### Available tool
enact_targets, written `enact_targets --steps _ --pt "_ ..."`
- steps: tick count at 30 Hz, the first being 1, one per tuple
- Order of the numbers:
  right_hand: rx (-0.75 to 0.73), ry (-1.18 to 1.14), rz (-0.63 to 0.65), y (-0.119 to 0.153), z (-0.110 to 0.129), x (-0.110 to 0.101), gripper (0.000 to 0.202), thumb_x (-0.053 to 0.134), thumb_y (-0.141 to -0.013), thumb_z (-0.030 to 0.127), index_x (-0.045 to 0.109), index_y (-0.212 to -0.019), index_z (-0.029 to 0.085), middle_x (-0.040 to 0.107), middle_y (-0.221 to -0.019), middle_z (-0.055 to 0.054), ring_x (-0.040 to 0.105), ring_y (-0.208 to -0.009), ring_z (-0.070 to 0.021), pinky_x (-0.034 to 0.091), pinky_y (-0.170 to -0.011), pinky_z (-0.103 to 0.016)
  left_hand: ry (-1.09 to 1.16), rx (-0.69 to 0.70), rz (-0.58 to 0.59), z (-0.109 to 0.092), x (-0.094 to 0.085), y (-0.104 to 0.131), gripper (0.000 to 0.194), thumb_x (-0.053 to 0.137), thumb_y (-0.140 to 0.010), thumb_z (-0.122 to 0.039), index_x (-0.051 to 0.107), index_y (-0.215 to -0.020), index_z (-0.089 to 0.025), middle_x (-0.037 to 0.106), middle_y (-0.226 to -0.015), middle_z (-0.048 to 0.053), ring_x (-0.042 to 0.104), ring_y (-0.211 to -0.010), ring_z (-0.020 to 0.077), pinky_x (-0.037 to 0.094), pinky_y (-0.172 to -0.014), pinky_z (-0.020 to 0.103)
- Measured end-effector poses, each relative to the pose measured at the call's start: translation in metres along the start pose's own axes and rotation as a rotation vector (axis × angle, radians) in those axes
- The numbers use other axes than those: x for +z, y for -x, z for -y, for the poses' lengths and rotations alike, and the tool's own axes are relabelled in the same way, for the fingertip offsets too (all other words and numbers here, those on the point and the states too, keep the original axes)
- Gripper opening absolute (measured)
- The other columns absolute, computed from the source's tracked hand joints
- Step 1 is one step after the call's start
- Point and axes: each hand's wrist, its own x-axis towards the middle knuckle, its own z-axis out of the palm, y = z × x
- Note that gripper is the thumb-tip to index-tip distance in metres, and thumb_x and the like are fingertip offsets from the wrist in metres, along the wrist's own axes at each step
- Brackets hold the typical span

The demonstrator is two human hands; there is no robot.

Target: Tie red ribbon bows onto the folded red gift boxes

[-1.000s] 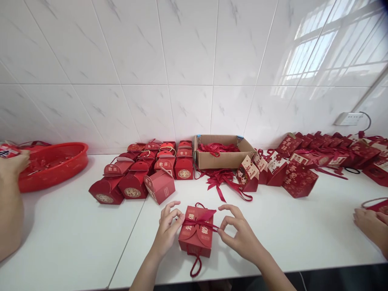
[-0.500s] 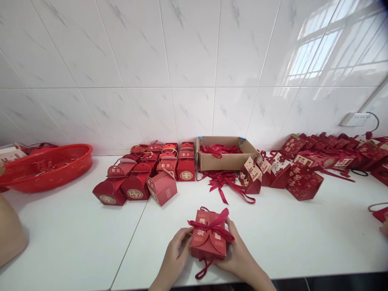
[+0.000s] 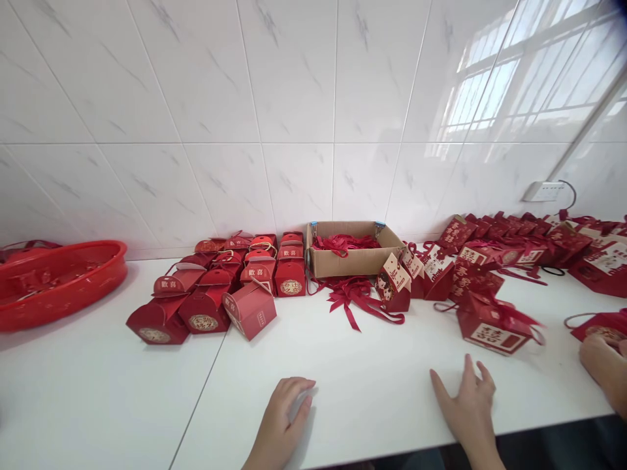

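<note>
My right hand (image 3: 465, 398) is held over the white table with its fingers spread and nothing in them. Just beyond its fingertips lies a red gift box (image 3: 494, 323) tied with a ribbon, its white-and-gold label facing me; hand and box are apart. My left hand (image 3: 284, 418) rests near the front of the table, fingers loosely curved, thumb apart from them, holding nothing. Several red gift boxes with handles (image 3: 203, 307) stand in rows beyond it at the left. A tilted red box (image 3: 249, 310) is nearest to that hand.
A cardboard box (image 3: 353, 261) of red ribbons stands by the tiled wall, loose ribbons (image 3: 355, 297) before it. A red plastic basin (image 3: 63, 281) is at the left. Finished-looking boxes (image 3: 519, 228) crowd the back right. At the right edge, another person's hand (image 3: 605, 365) touches a red box.
The ribbon-tied box has left my hands and now lies at the right. My right hand has moved right and opened. The view has swung slightly right, and another person's hand shows more.
</note>
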Motion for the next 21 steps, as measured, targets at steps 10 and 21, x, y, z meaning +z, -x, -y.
enact_targets --steps 10,21 --pt "-0.065 0.228 0.189 0.003 0.000 0.004 0.053 0.034 -0.086 0.053 0.062 -0.117 0.021 0.050 -0.131 -0.013 0.045 -0.119 -0.0387 0.044 -0.090 -0.055 0.046 -0.119 -0.607 0.022 -0.039 -0.024 0.054 0.060 -0.076 -0.049 0.046 -0.121 -0.021 0.046 -0.127 0.013 0.050 -0.114 0.0291 0.051 -0.086 0.044" --pt "-0.265 0.124 0.330 0.008 0.016 0.015 0.042 0.035 -0.086 0.031 0.063 -0.116 0.020 0.042 -0.141 -0.014 0.044 -0.126 -0.0338 0.039 -0.099 -0.054 -0.358 -0.039 -0.842 0.032 -0.102 -0.119 0.071 0.051 -0.083 -0.046 0.032 -0.139 -0.006 0.033 -0.144 0.024 0.018 -0.138 0.0389 0.015 -0.112 0.058"
